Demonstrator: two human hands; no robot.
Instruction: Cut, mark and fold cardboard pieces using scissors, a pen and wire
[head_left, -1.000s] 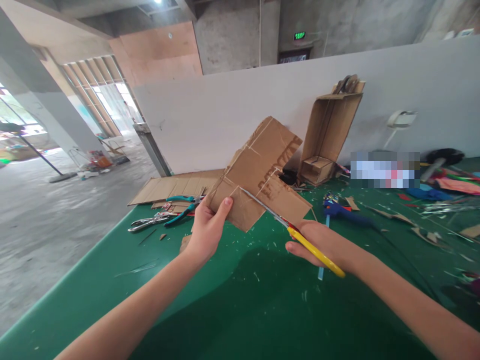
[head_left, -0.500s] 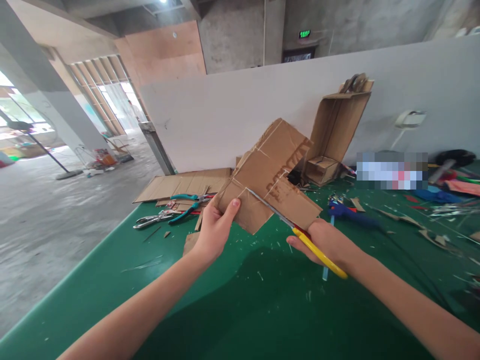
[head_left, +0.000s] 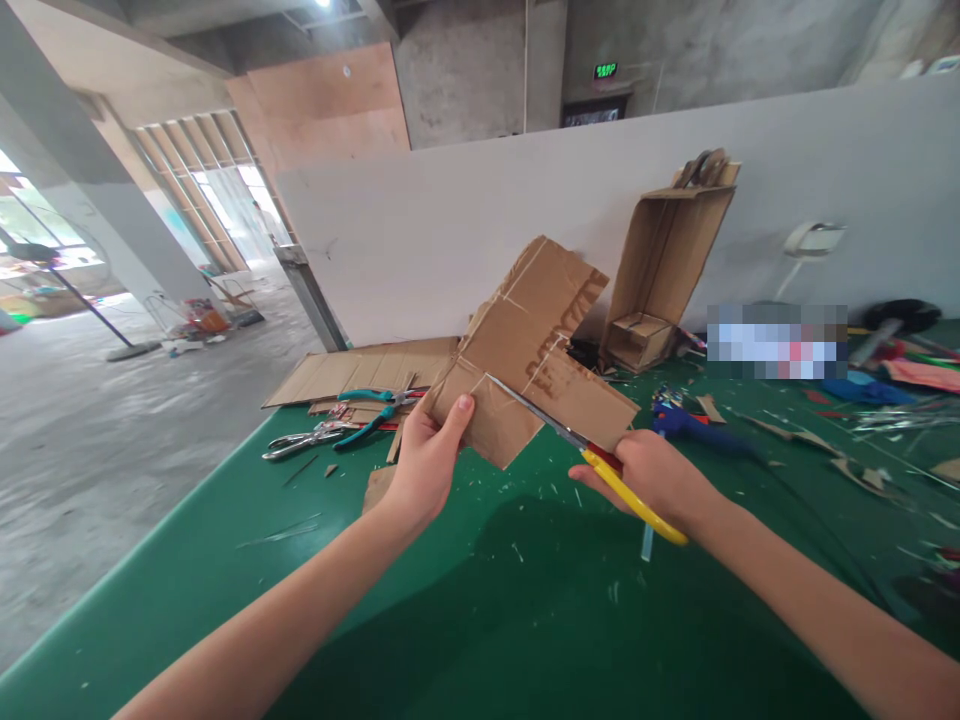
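Observation:
A brown cardboard piece [head_left: 525, 320] with printed lettering and pale marked lines is held up above the green table. My left hand [head_left: 424, 450] grips its lower left edge, thumb on the near face and fingers hidden behind. In my right hand [head_left: 649, 475] are scissors [head_left: 630, 497] with yellow handles. Their blades lie along a pale line on the cardboard, tips pointing up and left towards its middle. How far the blades are parted is hard to make out.
Teal-handled pliers [head_left: 367, 410], metal locking pliers [head_left: 300, 440] and a flat cardboard sheet [head_left: 360, 370] lie at the left of the green table [head_left: 480, 620]. Behind stands a tall cardboard box [head_left: 667, 260]. A blue glue gun [head_left: 697, 428] and scraps lie to the right.
The view has shifted slightly. The scissors' handles sit slightly higher, and the blades remain along the same line. Both hands keep their grips.

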